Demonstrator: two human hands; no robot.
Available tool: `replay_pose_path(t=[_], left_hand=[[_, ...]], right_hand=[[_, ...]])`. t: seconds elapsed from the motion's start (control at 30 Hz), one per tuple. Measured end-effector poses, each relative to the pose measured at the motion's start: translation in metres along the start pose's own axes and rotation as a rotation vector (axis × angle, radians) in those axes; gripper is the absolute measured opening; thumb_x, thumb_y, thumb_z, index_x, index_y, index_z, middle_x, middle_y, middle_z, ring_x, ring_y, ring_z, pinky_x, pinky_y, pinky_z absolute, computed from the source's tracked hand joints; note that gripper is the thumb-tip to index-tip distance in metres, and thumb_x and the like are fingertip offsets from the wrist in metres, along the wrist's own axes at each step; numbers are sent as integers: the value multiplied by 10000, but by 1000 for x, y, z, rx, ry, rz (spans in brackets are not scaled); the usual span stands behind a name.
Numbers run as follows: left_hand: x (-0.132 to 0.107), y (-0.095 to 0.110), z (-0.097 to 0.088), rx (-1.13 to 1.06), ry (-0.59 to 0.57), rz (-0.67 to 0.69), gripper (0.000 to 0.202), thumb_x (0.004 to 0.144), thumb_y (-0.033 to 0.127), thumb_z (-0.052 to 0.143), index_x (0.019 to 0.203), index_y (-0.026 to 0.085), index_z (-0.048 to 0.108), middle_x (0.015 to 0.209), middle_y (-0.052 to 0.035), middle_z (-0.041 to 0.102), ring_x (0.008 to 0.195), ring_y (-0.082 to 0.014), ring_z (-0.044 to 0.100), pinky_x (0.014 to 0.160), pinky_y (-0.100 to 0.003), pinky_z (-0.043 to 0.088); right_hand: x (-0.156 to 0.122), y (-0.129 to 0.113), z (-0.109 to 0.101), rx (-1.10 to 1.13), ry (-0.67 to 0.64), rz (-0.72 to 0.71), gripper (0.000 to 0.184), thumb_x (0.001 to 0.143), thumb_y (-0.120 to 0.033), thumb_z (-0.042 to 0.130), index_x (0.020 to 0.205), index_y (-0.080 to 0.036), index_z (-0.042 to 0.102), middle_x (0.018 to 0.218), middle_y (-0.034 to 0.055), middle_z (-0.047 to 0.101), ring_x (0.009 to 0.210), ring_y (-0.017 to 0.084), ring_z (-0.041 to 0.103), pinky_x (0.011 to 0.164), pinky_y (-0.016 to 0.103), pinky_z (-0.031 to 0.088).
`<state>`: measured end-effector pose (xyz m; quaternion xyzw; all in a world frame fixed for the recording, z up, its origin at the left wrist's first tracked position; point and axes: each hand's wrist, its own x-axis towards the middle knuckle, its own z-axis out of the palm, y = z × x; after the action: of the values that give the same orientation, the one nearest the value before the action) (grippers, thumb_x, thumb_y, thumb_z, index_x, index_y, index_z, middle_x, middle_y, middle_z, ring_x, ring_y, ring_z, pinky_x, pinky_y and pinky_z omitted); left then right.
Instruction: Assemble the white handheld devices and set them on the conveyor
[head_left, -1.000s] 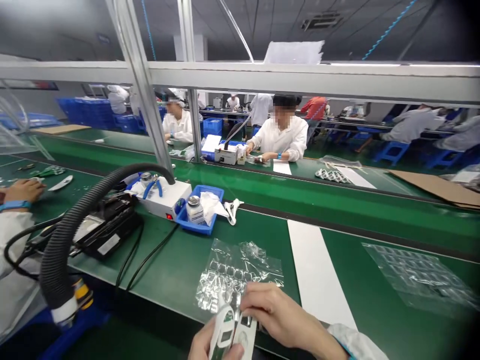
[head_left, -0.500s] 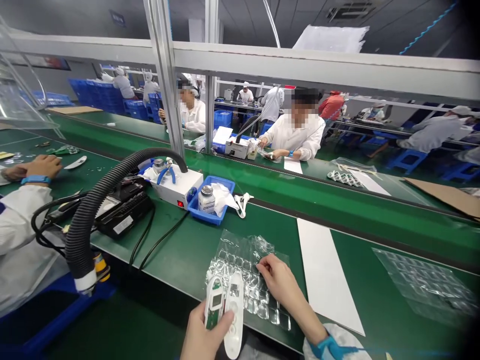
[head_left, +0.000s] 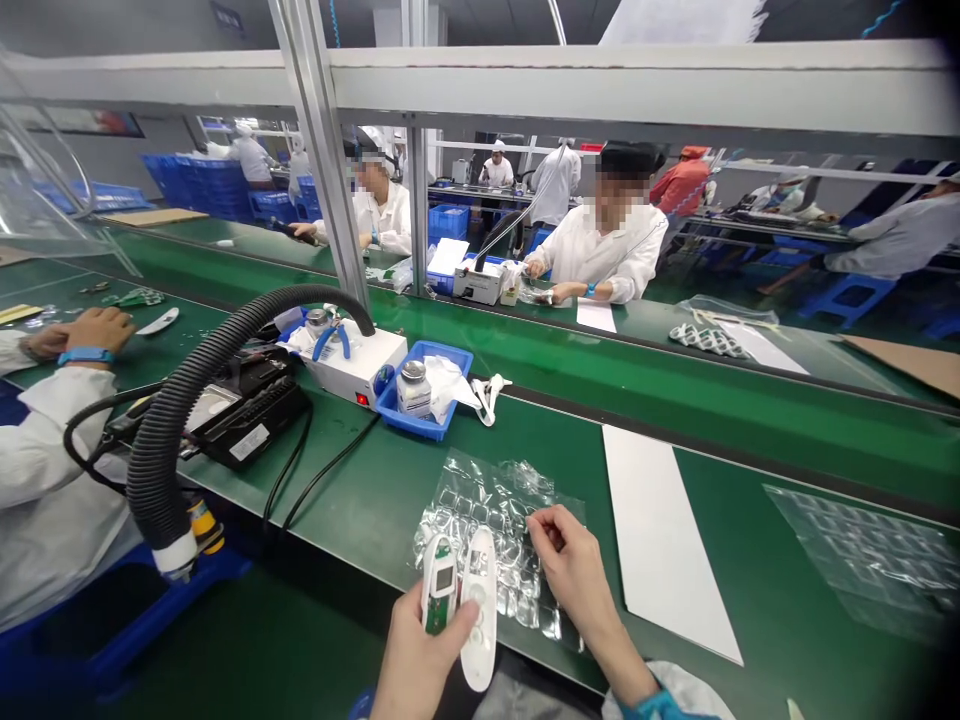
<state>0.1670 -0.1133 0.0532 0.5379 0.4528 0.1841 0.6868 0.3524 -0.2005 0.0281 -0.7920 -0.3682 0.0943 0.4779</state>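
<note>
My left hand [head_left: 422,640] is closed around two long white pieces held side by side. One is a white casing half [head_left: 440,588] with a green circuit board and a small square screen in it. The other is a white cover [head_left: 480,622] with a window near its top and round marks lower down; my thumb presses on it. My right hand [head_left: 571,560] is closed in a pinch over a clear plastic sheet [head_left: 465,505] with rows of shiny square pockets. Whatever lies between its fingertips is too small to make out.
A white paper strip [head_left: 667,550] and another clear sheet [head_left: 862,560] lie to the right. Ahead, a blue tray [head_left: 420,428] holds a bottle and tissue beside a white box [head_left: 352,370] and black hose [head_left: 161,440]. A co-worker's hands [head_left: 94,330] are at far left.
The camera view has tilted slightly downward. My left hand still holds both white pieces, slightly higher and further right in view. My right hand's fingers have curled in more over the plastic sheet.
</note>
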Motion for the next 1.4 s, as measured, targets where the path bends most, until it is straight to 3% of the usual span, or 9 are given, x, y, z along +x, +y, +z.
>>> replay_pose_path(t=[0.27,0.57,0.8,1.03,1.2,1.3,1.4], left_hand=[[4,-1,11,87,-34,27,268,668,389,728,725,144,637,668,-31,648,623,-166,512,592,-268,418],[8,-1,21,103,-70,40,293,667,408,731,746,144,629,690,-35,650,654,-173,516,616,-274,415],[5,5,22,94,-69,14,280,674,398,726,744,143,633,682,-30,650,649,-171,511,606,-273,403],[4,4,19,72,-91,2,303,682,406,724,784,133,641,708,-32,655,647,-162,511,598,-264,400],[-1,8,12,88,-105,51,298,694,413,716,754,130,646,694,-33,659,655,-160,502,611,-259,413],[-5,9,2,37,-90,48,342,682,441,730,782,120,664,725,-60,690,667,-181,543,626,-273,444],[-10,2,-9,-19,-38,78,384,675,456,742,847,116,693,795,-93,722,731,-226,604,665,-292,478]], right_hand=[[-9,-23,-9,330,-70,227,304,865,-465,583,751,-183,572,706,-8,522,651,143,443,612,256,362],[-9,-41,-10,288,-267,264,311,845,-443,561,696,-171,547,643,-22,478,585,126,393,557,254,320],[-11,-39,-8,288,-276,276,281,859,-424,568,717,-184,531,643,-34,465,580,123,381,554,255,312],[-20,-44,-7,365,-258,290,213,849,-349,604,786,-224,444,698,-45,460,640,139,436,600,248,376],[-28,-49,2,346,-258,270,221,833,-289,625,785,-235,417,683,-62,441,622,132,444,589,234,381],[-37,-58,16,530,-233,338,261,816,-389,667,856,-242,455,674,-62,472,589,134,467,556,230,408],[-51,-71,35,702,-303,390,336,784,-499,689,910,-225,542,741,1,608,650,176,570,634,277,490]])
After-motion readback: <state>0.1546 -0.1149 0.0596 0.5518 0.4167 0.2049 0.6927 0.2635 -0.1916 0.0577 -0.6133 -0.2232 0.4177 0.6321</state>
